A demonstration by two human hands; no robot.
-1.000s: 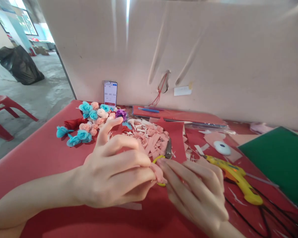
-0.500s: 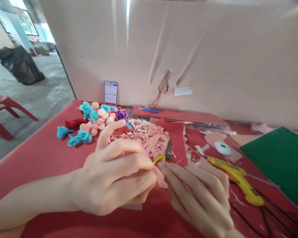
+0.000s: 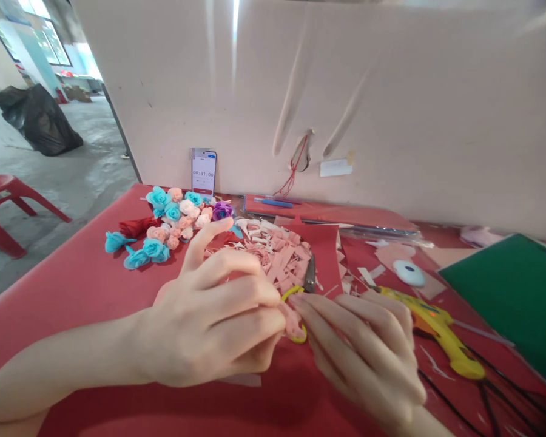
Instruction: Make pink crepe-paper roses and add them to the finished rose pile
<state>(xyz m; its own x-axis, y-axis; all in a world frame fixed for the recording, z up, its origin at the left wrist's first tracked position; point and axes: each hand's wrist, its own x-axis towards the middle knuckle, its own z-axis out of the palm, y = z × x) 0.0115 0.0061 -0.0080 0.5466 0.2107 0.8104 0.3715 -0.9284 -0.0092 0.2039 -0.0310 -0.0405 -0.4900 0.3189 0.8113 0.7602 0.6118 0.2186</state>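
Note:
My left hand is curled, its fingers closed round a small pink paper roll that pokes out at the fingertips. My right hand meets it from the right, fingers pressed together on the same pink piece. Both hands hover low over the red table. Just behind them lie yellow-handled scissors beside a heap of pink paper scraps. What else the palms hide cannot be seen.
A cluster of blue, pink, white and purple paper flowers lies at the left rear. A phone leans on the wall showing a timer. A yellow glue gun with black cord, a white oval object and a green sheet are at the right.
Both hands have shifted only slightly while working the pink piece between the fingertips. The phone's timer has gone from 00:30:59 to 00:31:00.

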